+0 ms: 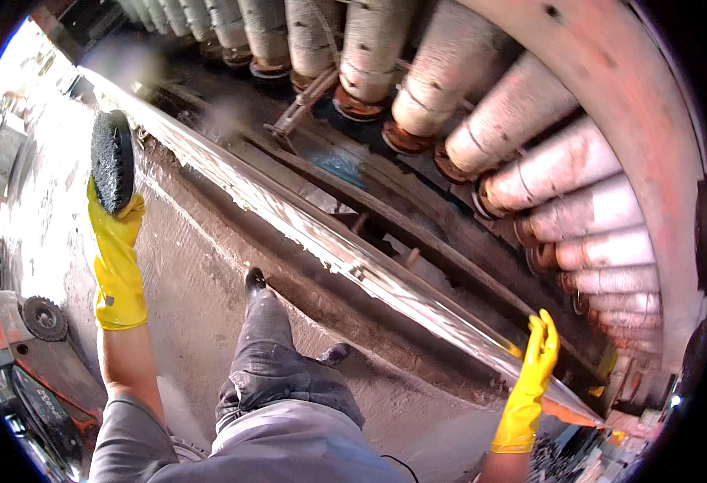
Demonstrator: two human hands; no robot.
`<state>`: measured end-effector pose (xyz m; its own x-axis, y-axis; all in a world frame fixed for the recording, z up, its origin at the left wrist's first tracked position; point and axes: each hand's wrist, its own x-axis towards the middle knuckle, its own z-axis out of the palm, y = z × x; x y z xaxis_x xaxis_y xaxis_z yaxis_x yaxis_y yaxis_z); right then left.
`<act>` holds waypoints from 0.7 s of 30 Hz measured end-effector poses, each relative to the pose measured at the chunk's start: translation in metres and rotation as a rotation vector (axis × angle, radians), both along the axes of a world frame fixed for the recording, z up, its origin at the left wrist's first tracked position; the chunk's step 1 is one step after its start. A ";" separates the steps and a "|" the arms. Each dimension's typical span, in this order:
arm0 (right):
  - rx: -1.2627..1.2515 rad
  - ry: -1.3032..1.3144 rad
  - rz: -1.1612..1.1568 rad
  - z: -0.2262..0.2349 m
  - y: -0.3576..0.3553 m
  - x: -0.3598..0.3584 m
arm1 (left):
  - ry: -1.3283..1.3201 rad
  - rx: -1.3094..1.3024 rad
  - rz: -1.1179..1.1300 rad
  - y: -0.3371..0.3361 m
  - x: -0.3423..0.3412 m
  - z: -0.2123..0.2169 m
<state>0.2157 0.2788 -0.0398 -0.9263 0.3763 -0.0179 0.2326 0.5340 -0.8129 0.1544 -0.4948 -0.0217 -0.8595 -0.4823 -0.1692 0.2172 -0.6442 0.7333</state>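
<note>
Head view showed my left hand (118, 216) closed around a black brush (113, 161), just left of the long metal rail (297, 221); floor (184, 266) stretched between that edge and a wheeled machine (55, 374), leaving room. My right hand (539, 350), fingers extended, overlapped the rail, contact unclear.

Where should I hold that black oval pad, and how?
Probably grip the black oval pad by its end nearest you, coming from the body side: it's elongated, stretching lengthwise away from your left hand, which already holds that end.
</note>
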 end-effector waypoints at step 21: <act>-0.803 -0.353 0.564 0.025 -0.593 -0.268 | -0.139 -1.417 -0.569 -0.089 -0.170 0.017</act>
